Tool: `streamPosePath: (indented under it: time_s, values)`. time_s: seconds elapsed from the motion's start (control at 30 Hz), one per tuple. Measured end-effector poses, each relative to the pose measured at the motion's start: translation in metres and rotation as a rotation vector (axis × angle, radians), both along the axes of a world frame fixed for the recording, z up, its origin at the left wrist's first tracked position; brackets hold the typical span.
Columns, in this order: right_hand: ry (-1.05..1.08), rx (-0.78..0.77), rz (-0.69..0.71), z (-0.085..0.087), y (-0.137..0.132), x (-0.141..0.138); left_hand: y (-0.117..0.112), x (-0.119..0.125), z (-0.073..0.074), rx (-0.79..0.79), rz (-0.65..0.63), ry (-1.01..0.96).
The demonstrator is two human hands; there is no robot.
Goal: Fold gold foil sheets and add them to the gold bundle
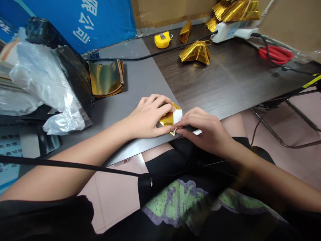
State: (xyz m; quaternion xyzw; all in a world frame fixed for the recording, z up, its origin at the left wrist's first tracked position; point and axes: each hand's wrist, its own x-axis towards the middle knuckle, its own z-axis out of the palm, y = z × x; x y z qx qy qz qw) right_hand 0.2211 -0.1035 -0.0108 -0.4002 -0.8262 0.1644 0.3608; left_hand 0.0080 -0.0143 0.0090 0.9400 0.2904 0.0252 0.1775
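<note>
A small sheet of gold foil paper (171, 117) with a white underside lies folded at the near edge of the desk. My left hand (147, 115) rests over its left part, fingers curled and pressing it down. From the right, my right hand (207, 129) pinches the paper's fold with thumb and fingers. Both hands touch the paper and nearly meet over it.
A stack of gold foil sheets (106, 78) lies on the grey mat (140, 80). Folded gold pieces (197, 52), a yellow tape measure (162, 39), a white power strip (230, 30), red scissors (276, 54) and black cables sit farther back. Plastic bags (42, 80) pile up at the left.
</note>
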Motion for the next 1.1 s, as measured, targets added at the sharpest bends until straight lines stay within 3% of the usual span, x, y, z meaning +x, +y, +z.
streamPosePath:
  time_s: [0.43, 1.1]
  values:
    - [-0.009, -0.184, 0.082, 0.006, 0.012, 0.011, -0.006, 0.000, -0.002, 0.050, -0.013, 0.017]
    - [-0.028, -0.177, 0.114, 0.008, 0.018, 0.010, -0.009, 0.000, -0.007, 0.094, -0.019, 0.024]
